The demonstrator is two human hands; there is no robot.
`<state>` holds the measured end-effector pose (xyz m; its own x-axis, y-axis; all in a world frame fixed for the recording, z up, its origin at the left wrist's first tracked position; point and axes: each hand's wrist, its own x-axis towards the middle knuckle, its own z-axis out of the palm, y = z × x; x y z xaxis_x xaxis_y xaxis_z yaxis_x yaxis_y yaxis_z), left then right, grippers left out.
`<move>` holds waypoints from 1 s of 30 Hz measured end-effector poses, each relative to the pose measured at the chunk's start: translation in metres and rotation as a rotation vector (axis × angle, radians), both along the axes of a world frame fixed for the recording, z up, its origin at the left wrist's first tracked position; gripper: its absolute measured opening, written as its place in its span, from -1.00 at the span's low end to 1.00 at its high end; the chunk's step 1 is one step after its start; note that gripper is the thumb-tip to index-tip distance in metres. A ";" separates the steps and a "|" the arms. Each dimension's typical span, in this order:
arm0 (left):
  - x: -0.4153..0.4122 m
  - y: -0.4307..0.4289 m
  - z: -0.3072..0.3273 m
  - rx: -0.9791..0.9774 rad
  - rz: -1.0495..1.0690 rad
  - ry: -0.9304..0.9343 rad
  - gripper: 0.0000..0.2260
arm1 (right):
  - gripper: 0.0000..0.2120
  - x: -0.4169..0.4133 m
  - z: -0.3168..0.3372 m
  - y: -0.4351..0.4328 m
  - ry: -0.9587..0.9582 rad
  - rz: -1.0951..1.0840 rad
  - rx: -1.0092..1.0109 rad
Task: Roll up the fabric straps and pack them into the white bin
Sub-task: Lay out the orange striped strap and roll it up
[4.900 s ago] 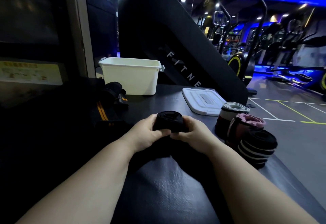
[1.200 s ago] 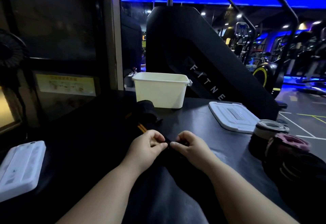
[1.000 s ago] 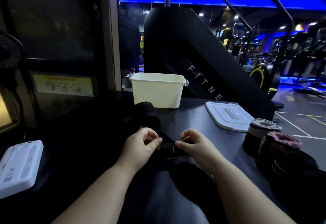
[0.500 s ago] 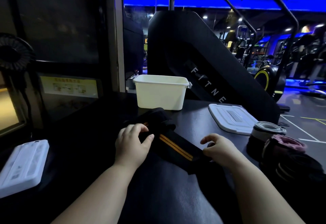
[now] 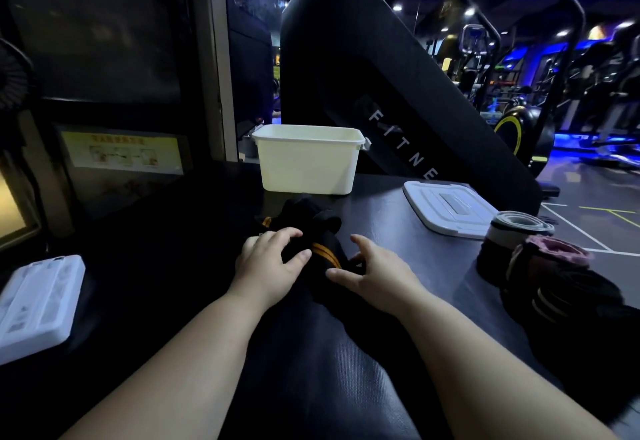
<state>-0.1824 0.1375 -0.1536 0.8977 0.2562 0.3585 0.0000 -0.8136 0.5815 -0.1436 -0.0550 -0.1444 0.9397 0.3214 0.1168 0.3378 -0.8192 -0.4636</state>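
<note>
Black strap with orange stripes (image 5: 328,252) lies partly bunched near the middle of the dark table (image 5: 398,232), a little nearer than the white bin, with both hands at it. Behind the table rises a large black machine (image 5: 381,93) lettered "FITNE". The white bin (image 5: 308,166) stands upright at the far edge of the table; its inside cannot be seen from here. Its white lid (image 5: 450,207) lies flat to the right of it, apart from it. A flat white tray (image 5: 38,304) rests at the near left. At the right edge three rolled straps stand close together: a grey-topped roll (image 5: 519,228) farthest, a pink-topped roll (image 5: 550,252) just nearer, and a black striped roll (image 5: 561,296) nearest. The left hand (image 5: 266,266) rests on the bunched part of the strap, fingers slightly spread and laid over the cloth, thumb stretched toward the stripes. The right hand (image 5: 377,277) is just right of the stripes, fingers apart, its thumb tip at the strap's edge; whether it pinches the cloth cannot be told.
</note>
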 end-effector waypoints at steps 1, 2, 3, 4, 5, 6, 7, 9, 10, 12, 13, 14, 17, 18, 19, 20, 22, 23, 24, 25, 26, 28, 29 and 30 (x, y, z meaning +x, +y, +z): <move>-0.001 -0.002 0.000 -0.002 -0.002 -0.020 -0.64 | -0.22 0.002 -0.001 0.002 -0.009 -0.007 0.010; -0.002 -0.004 0.001 -0.005 -0.005 -0.039 -0.65 | -0.27 0.004 -0.002 0.003 -0.017 -0.015 0.014; -0.002 -0.005 0.002 -0.008 -0.010 -0.055 -0.66 | -0.34 0.004 -0.003 0.002 -0.029 -0.015 0.023; -0.002 -0.006 0.002 -0.001 -0.015 -0.067 -0.66 | -0.42 0.003 -0.003 0.002 -0.031 -0.010 0.041; -0.002 -0.008 0.002 0.008 -0.022 -0.082 -0.67 | -0.50 0.004 -0.003 0.001 -0.032 0.004 0.078; -0.001 -0.008 0.002 0.018 -0.025 -0.100 -0.68 | -0.59 0.002 -0.001 0.001 -0.025 0.023 0.132; -0.001 -0.008 0.001 0.036 -0.023 -0.130 -0.67 | -0.70 0.000 0.001 0.000 -0.019 0.053 0.219; 0.000 -0.006 0.000 0.083 -0.005 -0.237 -0.56 | -0.85 -0.003 0.005 -0.002 0.008 0.114 0.429; 0.001 -0.006 -0.001 0.098 -0.004 -0.294 -0.49 | -0.85 -0.005 0.006 -0.004 0.027 0.135 0.533; 0.002 -0.005 0.001 0.077 -0.038 -0.345 -0.41 | -0.75 -0.007 0.007 -0.009 0.106 0.167 0.745; 0.001 -0.005 0.002 0.050 -0.075 -0.316 -0.39 | -0.72 -0.008 0.008 -0.011 0.166 0.189 0.846; 0.000 -0.005 0.004 0.025 -0.116 -0.263 -0.37 | -0.75 -0.009 0.008 -0.012 0.219 0.227 0.926; 0.001 -0.008 0.003 0.042 -0.172 -0.117 -0.38 | -0.74 -0.010 0.010 -0.015 0.275 0.295 1.028; 0.000 -0.008 0.004 0.048 -0.165 -0.083 -0.42 | -0.71 -0.008 0.010 -0.017 0.261 0.278 1.002; 0.000 -0.008 0.004 0.040 -0.160 -0.059 -0.46 | -0.68 -0.007 0.009 -0.018 0.238 0.248 0.970; -0.001 -0.008 0.005 0.016 -0.158 -0.043 -0.50 | -0.65 -0.005 0.008 -0.019 0.214 0.215 0.943; -0.001 -0.006 0.004 -0.047 -0.155 -0.043 -0.55 | -0.59 -0.004 0.010 -0.019 0.183 0.154 0.906; -0.001 -0.005 0.003 -0.079 -0.145 -0.056 -0.56 | -0.57 -0.005 0.011 -0.018 0.182 0.126 0.892; -0.001 -0.005 0.002 -0.115 -0.128 -0.074 -0.58 | -0.57 -0.005 0.011 -0.018 0.190 0.102 0.885; -0.001 -0.005 0.002 -0.147 -0.104 -0.097 -0.60 | -0.58 -0.005 0.012 -0.018 0.202 0.086 0.885; -0.001 -0.005 0.003 -0.169 -0.073 -0.119 -0.62 | -0.60 -0.005 0.013 -0.019 0.211 0.073 0.887; -0.002 -0.003 0.005 -0.178 0.002 -0.153 -0.66 | -0.67 -0.007 0.016 -0.022 0.201 0.040 0.867; -0.003 -0.002 0.007 -0.175 0.034 -0.162 -0.68 | -0.72 -0.007 0.018 -0.023 0.192 0.024 0.846; -0.003 -0.001 0.008 -0.172 0.060 -0.169 -0.69 | -0.79 -0.009 0.021 -0.024 0.180 0.015 0.820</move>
